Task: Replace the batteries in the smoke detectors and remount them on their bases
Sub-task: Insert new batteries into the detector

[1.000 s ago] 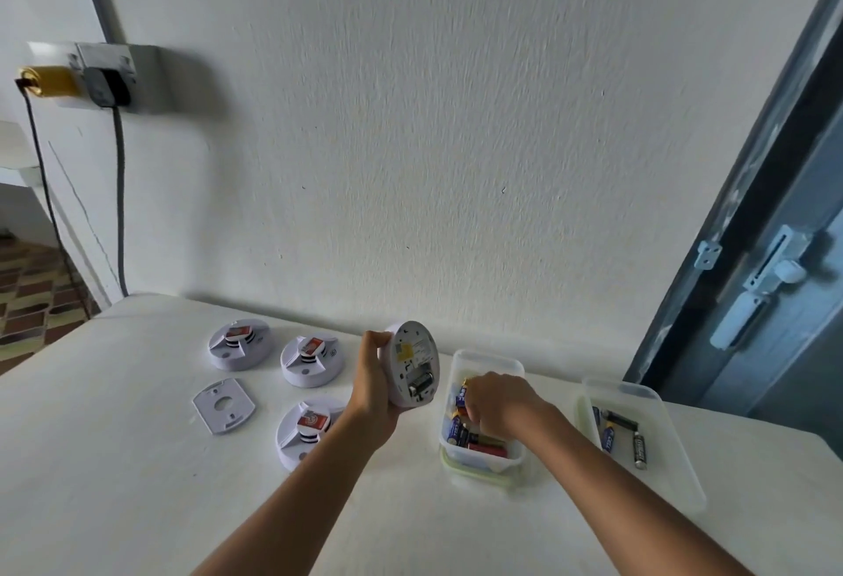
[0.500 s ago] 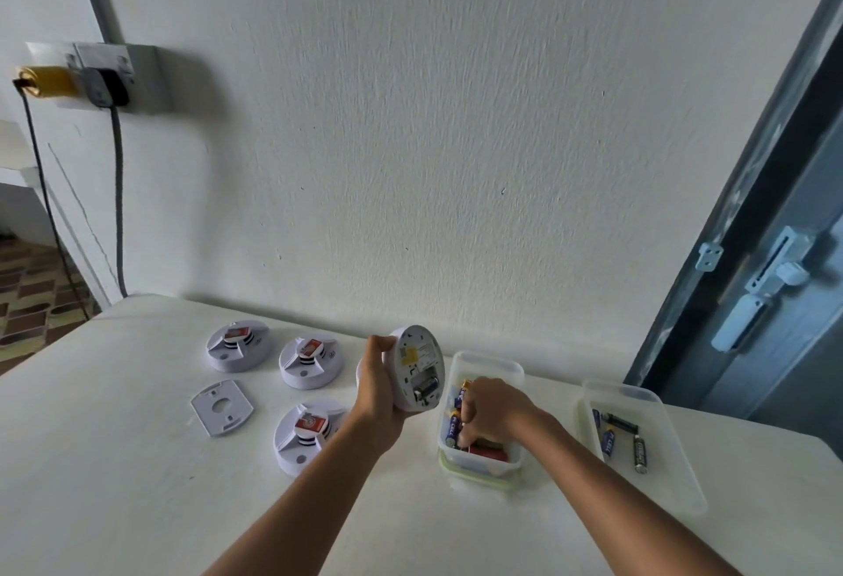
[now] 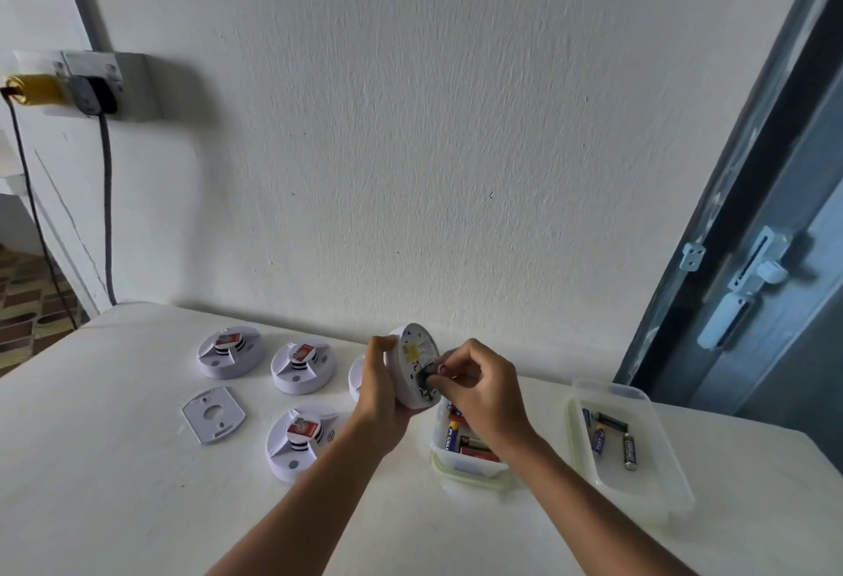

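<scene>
Your right hand (image 3: 479,386) has come up out of the clear plastic tub of batteries (image 3: 460,452), where it was reaching half a second ago, and now sits against the back of the round white smoke detector (image 3: 413,365). Its fingers are curled, with the thumb and forefinger pinched on something small and dark at the battery bay; it is too blurred for you to tell whether that is a battery. Your left hand (image 3: 381,393) grips the detector by its rim, thumb on top and fingers wrapped behind, holding it on edge above the table with the back turned towards your right hand. That back is flat and pale, with a small yellow label near the top and a dark recess in the middle where your right fingertips meet it.

The battery tub stands directly under your right wrist, holding several blue and red cells. To its right, well apart, a second clear shallow tray (image 3: 638,479) holds three loose batteries. To the left of your left hand, three more white domed detectors lie on the white table (image 3: 114,484): one near your left forearm (image 3: 299,438), and two farther back (image 3: 301,365) (image 3: 230,352). Each carries a red-and-white sticker. A flat white mounting plate with a round hole (image 3: 213,413) lies just left of them.
</scene>
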